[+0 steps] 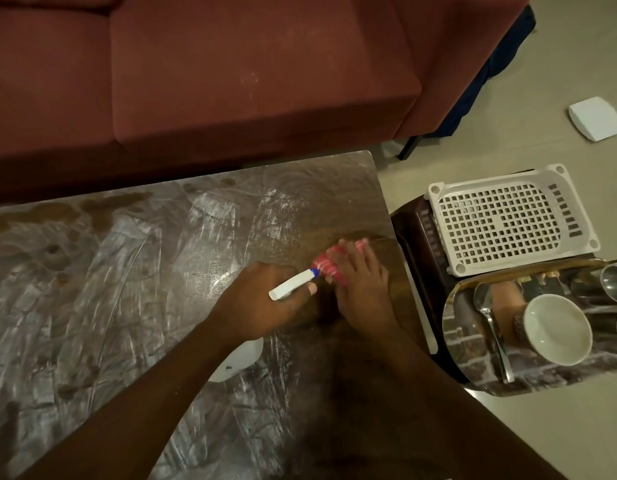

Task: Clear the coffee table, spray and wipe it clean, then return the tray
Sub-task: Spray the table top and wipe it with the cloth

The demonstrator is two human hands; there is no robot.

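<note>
The coffee table (127,289) is smeared with white streaks, and brown stains run along its far left edge. My left hand (265,303) grips a white spray bottle (291,285) by its trigger head, blue nozzle pointing right; the bottle's body shows under my forearm. My right hand (360,289) lies flat on a pink-and-white cloth (329,263), pressing it to the table near the right edge. Around the cloth the wood looks darker and free of streaks. The shiny tray (470,344) sits to the right of the table, off it.
The tray carries a white bowl (556,329), a spoon (490,323) and steel cups (612,284). A white plastic basket (508,216) rests on a dark stool behind it. A maroon sofa (231,81) runs along the table's far side. On the floor lies a white device (596,117).
</note>
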